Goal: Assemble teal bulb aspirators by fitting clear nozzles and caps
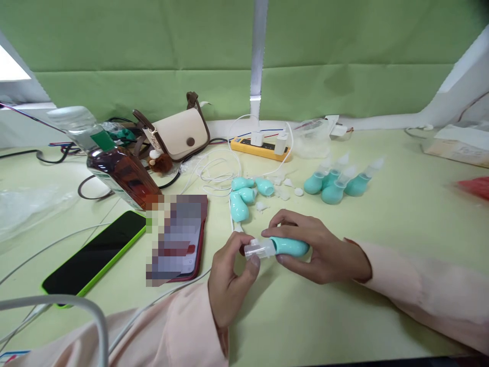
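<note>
Between thumb and fingers, my left hand (233, 275) pinches a clear plastic nozzle (260, 250). My right hand (317, 250) is wrapped round a teal bulb (292, 246), whose open end meets the nozzle's right end. How far the nozzle sits inside the bulb is hard to tell. Just beyond my hands lies a group of loose teal bulbs (239, 208) with small clear and white pieces (282, 192) beside them. Farther right, several teal bulbs with clear tips (333, 191) stand upright in a cluster.
On the left lie a green-edged phone (95, 255) and a red-cased phone (179, 244), with a bottle of dark liquid (122, 171) behind. A cream bag (181, 133), a yellow power strip (262, 149) and white cables are at the back. A packet (458, 145) sits far right.
</note>
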Motion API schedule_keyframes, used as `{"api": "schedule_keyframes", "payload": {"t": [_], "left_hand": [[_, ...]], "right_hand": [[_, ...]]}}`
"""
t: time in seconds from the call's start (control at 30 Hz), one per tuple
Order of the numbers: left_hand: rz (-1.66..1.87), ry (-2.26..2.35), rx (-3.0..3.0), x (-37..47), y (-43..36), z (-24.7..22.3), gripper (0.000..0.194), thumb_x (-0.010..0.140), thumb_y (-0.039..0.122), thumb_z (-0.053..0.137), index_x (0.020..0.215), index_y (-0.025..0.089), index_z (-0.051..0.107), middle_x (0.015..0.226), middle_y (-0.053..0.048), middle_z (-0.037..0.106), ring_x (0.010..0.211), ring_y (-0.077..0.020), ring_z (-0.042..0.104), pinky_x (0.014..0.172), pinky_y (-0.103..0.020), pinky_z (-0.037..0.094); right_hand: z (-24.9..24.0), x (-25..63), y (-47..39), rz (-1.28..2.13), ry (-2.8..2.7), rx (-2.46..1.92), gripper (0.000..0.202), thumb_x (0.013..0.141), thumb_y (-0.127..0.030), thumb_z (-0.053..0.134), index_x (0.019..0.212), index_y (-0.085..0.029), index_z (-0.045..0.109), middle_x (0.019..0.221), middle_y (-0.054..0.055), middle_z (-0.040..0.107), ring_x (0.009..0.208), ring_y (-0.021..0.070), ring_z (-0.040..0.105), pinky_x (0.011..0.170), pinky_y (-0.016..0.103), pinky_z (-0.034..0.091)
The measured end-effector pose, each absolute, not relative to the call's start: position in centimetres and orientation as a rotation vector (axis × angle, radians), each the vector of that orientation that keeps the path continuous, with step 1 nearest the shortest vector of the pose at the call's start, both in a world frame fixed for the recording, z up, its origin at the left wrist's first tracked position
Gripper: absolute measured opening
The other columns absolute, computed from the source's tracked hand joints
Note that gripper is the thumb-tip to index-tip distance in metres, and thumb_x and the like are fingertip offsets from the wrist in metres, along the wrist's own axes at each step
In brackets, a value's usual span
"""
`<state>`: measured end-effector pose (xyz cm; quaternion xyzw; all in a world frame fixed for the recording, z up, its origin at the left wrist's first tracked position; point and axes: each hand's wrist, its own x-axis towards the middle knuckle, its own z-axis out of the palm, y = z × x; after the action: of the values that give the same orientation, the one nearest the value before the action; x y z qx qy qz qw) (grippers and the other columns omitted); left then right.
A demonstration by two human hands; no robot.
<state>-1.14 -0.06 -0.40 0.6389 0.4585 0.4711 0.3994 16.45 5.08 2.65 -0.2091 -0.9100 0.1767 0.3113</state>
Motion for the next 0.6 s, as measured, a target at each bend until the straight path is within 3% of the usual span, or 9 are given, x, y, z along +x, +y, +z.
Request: {"api": "schedule_keyframes", "payload": {"t": [0.17,0.4,0.6], "left_hand": [[1.035,1.171,1.708,-0.9,0.2,-0.6,0.024,0.083,0.037,0.031,0.068,0.018,0.034,0.056,0.005,0.029,0.051,-0.0102,0.027,0.049,-0.023,0.024],[0.985,1.207,1.828,-1.0,0.6,-0.6,0.036,0.081,0.043,0.025,0.055,0.019,0.025,0.052,0.004,0.026,0.048,-0.0104,0.025,0.046,-0.025,0.02],[0.965,1.27,1.84,-1.1,0.6,-0.7,0.039,0.081,0.042,0.025,0.05,0.019,0.022,0.047,0.005,0.02,0.045,-0.0092,0.021,0.044,-0.025,0.018]], "right_hand": [[2.6,16.4,4.4,0.454,-2.477,-0.598,0.027,0.068,-0.017,0.049,0.095,-0.019,0.044,0.063,-0.002,0.055,0.052,0.0099,0.049,0.049,0.021,0.037],[2.3,16.2,3.3,0.384,-2.502,-0.704,0.027,0.069,-0.021,0.046,0.093,-0.019,0.036,0.065,-0.001,0.055,0.045,0.0099,0.045,0.042,0.022,0.032],[2.2,15.9,2.8,-0.081,-2.628,-0.532,0.017,0.075,-0.017,0.042,0.092,-0.017,0.037,0.06,-0.001,0.053,0.046,0.0124,0.045,0.041,0.025,0.027]]}}
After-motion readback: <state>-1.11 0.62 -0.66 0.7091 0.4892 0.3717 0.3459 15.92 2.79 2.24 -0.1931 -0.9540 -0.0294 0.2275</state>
